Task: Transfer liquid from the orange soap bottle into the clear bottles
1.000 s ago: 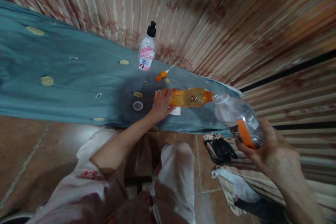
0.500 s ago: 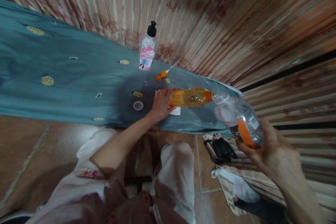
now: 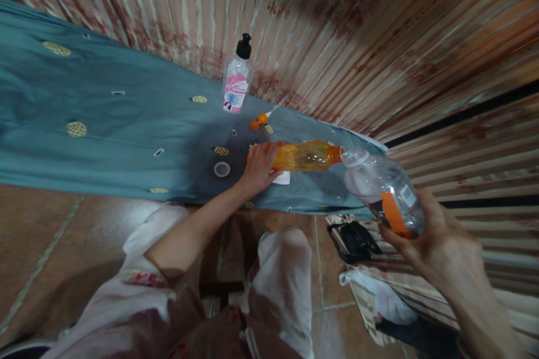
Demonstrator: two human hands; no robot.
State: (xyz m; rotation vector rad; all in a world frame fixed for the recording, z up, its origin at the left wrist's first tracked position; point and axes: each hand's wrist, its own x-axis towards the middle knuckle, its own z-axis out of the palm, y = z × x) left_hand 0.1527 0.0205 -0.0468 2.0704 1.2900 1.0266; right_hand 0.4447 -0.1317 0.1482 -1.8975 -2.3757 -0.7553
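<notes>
Left hand [image 3: 260, 167]: centre of the frame, fingers wrapped round the base of the orange bottle [image 3: 309, 157]; it steadies that bottle, which reads as tilted far over above the teal cloth [image 3: 105, 123], open neck pointing to the right of the frame

Right hand [image 3: 433, 235]: right of the frame, fingers curled under and round the clear bottle [image 3: 385, 190]; this bottle is tipped with its mouth up-left, touching or just beside the orange bottle's neck; I cannot tell which

Liquid: amber inside the orange bottle; whether any is flowing is too blurred to tell

Nearby: a small white cap [image 3: 221, 169] on the cloth just left of the left hand; a white paper scrap [image 3: 281, 178] under the orange bottle; an orange nozzle piece [image 3: 258, 121] above it; a pump bottle [image 3: 236, 79] upright near the curtain [image 3: 337, 22] at upper centre; a black bag [image 3: 353, 240] on striped fabric, lower right

Risk: the two mouths are narrow and both bottles are held in the air, so a small slip of either wrist could part them and spill onto the cloth; too steep a tilt could likely gush past the opening; the loose cap sits close to the left forearm and might be knocked away
</notes>
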